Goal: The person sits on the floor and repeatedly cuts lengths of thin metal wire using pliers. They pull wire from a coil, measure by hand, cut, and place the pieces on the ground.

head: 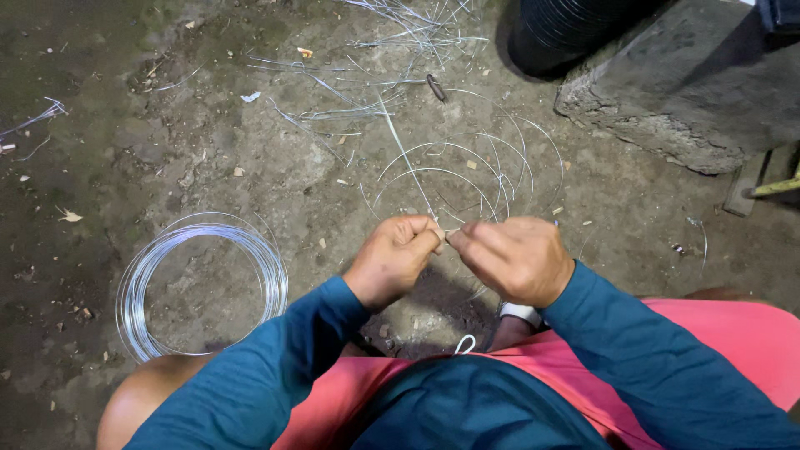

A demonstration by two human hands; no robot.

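Low over the dirt floor [167,125], a seated person in a teal long-sleeved top and pink shorts works with both hands drawn close together in front of the knees. The left hand [396,254] is curled into a loose fist, thumb and forefinger pressed onto a thin silvery wire strand [408,162] that rises from the pinch and slants away up over the ground; the right hand [515,257] is closed too, its fingertips meeting the left's at the same spot, so the two pinch one short stretch of wire between them, held close probably so the stiff strand can be controlled where the fingers bear on it. One neat round coil of bright wire [204,283] lies flat on the floor just beside the left knee, within easy reach of that arm. Beyond the hands lie loose cut wire loops [467,171], at least four arcs overlapping, too tangled to count surely, and farther off a scatter of straight wire offcuts [350,92]. One rough grey concrete block [675,83] sits at the upper right, well apart.
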